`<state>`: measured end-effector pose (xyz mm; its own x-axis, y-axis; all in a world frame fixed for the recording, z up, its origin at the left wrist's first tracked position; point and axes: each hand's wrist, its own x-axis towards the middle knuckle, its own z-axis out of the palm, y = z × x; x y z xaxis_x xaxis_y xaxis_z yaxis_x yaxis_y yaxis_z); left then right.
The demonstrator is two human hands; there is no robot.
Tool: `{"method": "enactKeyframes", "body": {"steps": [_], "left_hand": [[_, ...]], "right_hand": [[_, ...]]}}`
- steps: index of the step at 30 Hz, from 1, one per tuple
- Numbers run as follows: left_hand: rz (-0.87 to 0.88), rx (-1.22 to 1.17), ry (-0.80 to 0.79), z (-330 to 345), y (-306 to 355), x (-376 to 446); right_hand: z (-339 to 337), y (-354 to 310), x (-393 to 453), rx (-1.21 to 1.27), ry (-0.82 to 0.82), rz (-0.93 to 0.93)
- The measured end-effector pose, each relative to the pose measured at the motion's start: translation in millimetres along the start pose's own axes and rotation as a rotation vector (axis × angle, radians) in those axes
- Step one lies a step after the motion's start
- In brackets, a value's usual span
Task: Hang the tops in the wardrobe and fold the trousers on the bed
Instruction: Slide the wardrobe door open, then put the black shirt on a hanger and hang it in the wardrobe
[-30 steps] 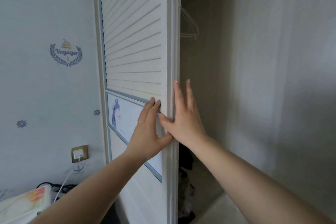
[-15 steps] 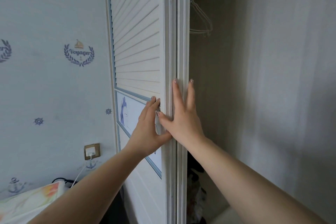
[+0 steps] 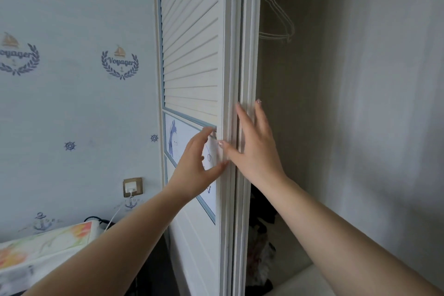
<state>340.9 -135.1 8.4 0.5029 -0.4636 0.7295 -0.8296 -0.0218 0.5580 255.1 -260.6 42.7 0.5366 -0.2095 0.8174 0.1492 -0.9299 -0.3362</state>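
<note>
The white slatted sliding wardrobe door (image 3: 192, 55) stands pushed to the left, its edge in the middle of the view. My left hand (image 3: 194, 170) lies on the door's picture panel with straight fingers, thumb against the edge. My right hand (image 3: 257, 149) presses flat with straight fingers on the door's edge strips (image 3: 247, 55). To the right the wardrobe's inside (image 3: 348, 115) is open. Pale empty hangers (image 3: 278, 19) hang at its top. No tops or trousers show on the rail.
Dark clothes (image 3: 262, 247) lie in a heap on the wardrobe floor behind the door. Left of the door is a blue wallpapered wall with a socket and white charger (image 3: 132, 186). A flower-printed box (image 3: 43, 247) sits at the lower left.
The door has slid further left and more of the wardrobe's inside and hangers shows. My left fingers have lifted a little from the panel; both hands stay at the door's edge.
</note>
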Motion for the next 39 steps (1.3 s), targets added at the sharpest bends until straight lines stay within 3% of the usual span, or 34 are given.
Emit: {"method": "enactKeyframes", "body": {"steps": [4, 8, 13, 22, 32, 39], "left_hand": [[-0.169, -0.322, 0.124, -13.8, 0.9, -25.6], [-0.286, -0.392, 0.197, -31.7, -3.5, -64.5], [-0.465, -0.347, 0.293, -65.7, -13.9, -129.2], [-0.863, -0.391, 0.524, -164.7, 3.6, -287.2], [-0.961, -0.206, 1.012, -313.2, 133.7, -526.9], [-1.074, 0.098, 1.285, -386.0, 248.2, -702.1]], "right_hand": [[-16.9, -9.0, -16.6, 0.126, 0.101, -0.145], [-2.8, -27.7, -41.4, 0.364, -0.102, -0.105], [38.8, -50.7, -76.3, 0.462, -0.377, -0.081], [114.1, -161.9, -156.3, 0.719, -0.737, -0.118], [143.0, -411.7, -305.1, 0.995, -1.204, -0.324], [122.8, -585.4, -426.2, 1.173, -1.438, -0.515]]}}
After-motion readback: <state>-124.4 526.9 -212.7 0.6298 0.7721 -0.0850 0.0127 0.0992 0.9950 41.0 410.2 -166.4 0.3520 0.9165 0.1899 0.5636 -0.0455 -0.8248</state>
